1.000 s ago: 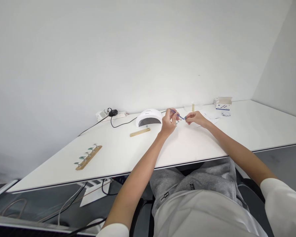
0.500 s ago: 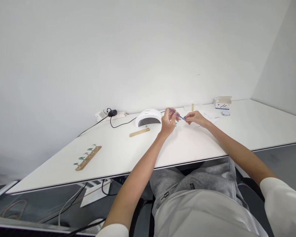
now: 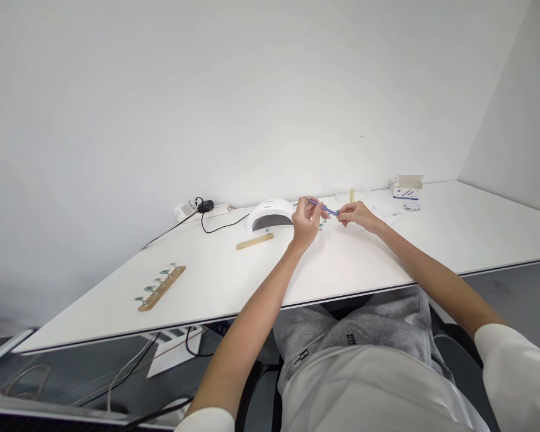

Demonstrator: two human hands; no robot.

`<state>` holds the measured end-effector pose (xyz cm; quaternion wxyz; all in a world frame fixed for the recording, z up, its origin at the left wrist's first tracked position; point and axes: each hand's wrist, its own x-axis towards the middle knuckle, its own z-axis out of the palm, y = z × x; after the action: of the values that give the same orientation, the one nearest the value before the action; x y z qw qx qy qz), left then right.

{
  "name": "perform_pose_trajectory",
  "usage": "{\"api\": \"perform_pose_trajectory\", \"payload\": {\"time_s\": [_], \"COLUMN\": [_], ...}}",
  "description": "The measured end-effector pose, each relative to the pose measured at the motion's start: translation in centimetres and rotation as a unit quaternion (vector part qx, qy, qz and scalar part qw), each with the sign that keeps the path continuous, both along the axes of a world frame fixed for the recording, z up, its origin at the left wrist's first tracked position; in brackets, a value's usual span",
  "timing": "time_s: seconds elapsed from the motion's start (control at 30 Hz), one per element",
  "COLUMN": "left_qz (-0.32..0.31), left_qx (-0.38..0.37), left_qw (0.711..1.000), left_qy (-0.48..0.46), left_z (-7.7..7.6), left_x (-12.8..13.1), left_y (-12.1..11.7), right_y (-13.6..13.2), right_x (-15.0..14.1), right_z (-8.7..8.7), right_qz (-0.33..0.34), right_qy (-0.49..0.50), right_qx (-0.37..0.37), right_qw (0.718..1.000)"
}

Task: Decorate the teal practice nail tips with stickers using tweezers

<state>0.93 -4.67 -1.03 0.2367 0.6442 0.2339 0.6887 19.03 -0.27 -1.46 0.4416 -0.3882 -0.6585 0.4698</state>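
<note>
My left hand [image 3: 305, 221] is closed around a thin purple-blue nail file [image 3: 326, 209], which slants down to the right. Its far end meets a small teal false nail [image 3: 338, 212] at the fingertips of my right hand [image 3: 351, 213]. Those right fingers are pinched together on the nail. Just below, between the hands, stand a few small nail holders [image 3: 321, 227] with teal nails, partly hidden by my left fingers. To the left lies a wooden strip [image 3: 254, 242] with one nail on a stand at its end.
A white nail lamp [image 3: 271, 215] stands behind the strip, its cord running to a black plug [image 3: 205, 206]. Another wooden rack [image 3: 162, 289] carries several teal nails near the table's left end. A small yellowish bottle [image 3: 351, 194], papers [image 3: 384, 214] and an opened box [image 3: 406, 187] lie at the back right.
The nail file has turned slightly, its flat face showing paler and wider. My left fingers have shifted a little, uncovering more of the small holders. The right hand stays almost still.
</note>
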Motion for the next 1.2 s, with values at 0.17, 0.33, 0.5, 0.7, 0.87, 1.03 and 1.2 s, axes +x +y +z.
{"api": "perform_pose_trajectory", "payload": {"time_s": [0.17, 0.33, 0.5, 0.7, 0.87, 1.03, 1.2], "left_qz": [0.022, 0.036, 0.037, 0.043, 0.039, 0.041, 0.040], "left_qx": [0.016, 0.026, 0.029, 0.031, 0.015, 0.016, 0.017], "left_qw": [0.999, 0.998, 0.998, 0.998, 0.998, 0.998, 0.998], "left_qy": [0.036, 0.045, 0.045, 0.028, 0.048, 0.051, 0.050], "left_z": [-0.25, -0.13, -0.03, -0.05, -0.23, -0.28, -0.20], "left_x": [-0.15, -0.26, -0.24, -0.25, -0.24, -0.29, -0.33], "left_y": [-0.03, -0.04, -0.11, -0.07, 0.06, 0.07, 0.04], "right_y": [0.14, -0.03, 0.17, 0.24, 0.20, 0.19, 0.34], "right_x": [-0.13, -0.23, -0.08, -0.08, -0.11, -0.17, -0.06], "right_z": [-0.19, -0.01, -0.18, -0.42, -0.52, -0.35, -0.30], "right_qz": [0.003, -0.001, -0.002, -0.005, 0.008, -0.003, -0.008], "right_qy": [0.001, 0.008, 0.014, -0.021, -0.016, 0.007, 0.030], "right_qx": [-0.006, -0.007, -0.008, 0.014, 0.023, 0.009, -0.001], "right_qw": [1.000, 1.000, 1.000, 1.000, 1.000, 1.000, 1.000]}}
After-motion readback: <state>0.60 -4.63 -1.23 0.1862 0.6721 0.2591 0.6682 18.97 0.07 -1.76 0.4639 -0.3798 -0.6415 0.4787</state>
